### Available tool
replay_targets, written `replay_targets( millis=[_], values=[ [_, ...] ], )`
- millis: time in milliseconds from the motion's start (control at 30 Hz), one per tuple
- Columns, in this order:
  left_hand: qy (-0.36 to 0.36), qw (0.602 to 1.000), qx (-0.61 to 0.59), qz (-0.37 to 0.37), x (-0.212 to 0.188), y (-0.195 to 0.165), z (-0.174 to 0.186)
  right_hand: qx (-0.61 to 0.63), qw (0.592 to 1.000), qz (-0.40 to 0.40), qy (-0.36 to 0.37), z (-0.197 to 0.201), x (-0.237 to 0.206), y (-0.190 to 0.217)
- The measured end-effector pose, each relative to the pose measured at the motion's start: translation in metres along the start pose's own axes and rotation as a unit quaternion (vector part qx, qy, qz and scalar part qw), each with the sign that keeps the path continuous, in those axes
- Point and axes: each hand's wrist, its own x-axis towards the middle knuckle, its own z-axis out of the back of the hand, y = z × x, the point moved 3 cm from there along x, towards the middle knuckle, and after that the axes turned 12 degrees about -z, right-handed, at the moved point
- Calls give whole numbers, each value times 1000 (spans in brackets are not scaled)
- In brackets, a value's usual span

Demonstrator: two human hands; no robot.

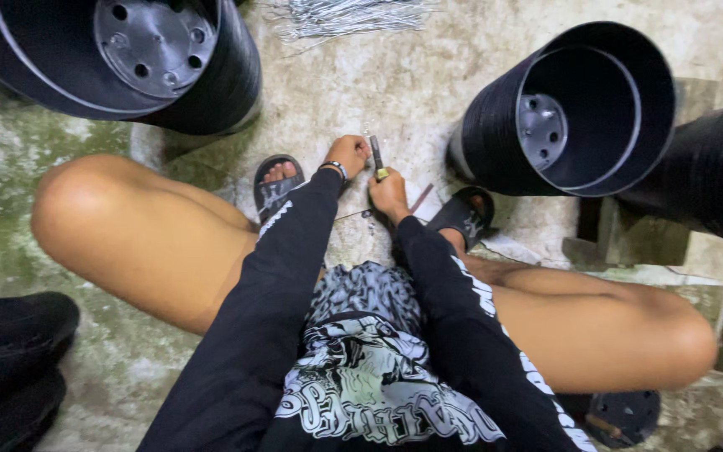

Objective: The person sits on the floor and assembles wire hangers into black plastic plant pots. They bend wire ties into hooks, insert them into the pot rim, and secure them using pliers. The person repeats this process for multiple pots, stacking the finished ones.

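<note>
Right hand (388,191) grips a small dark tool (376,155) upright; left hand (347,153) curls beside it, steadying, low over the floor (395,84)

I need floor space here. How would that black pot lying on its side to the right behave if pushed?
The black pot lies on its round side, so it would probably roll. Its thin ribbed plastic wall suggests it is light. The wooden block beside it might stop it.
</note>
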Motion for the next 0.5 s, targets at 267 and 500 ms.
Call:
replay_targets(
  millis=[267,500],
  values=[
    [-18,1000,-20,-14,-3,-16,23,-20,997,53,49,10,0,18],
    [-35,999,-2,-6,-7,-26,31,-60,993,77,62,8,-4,25]
  ],
)
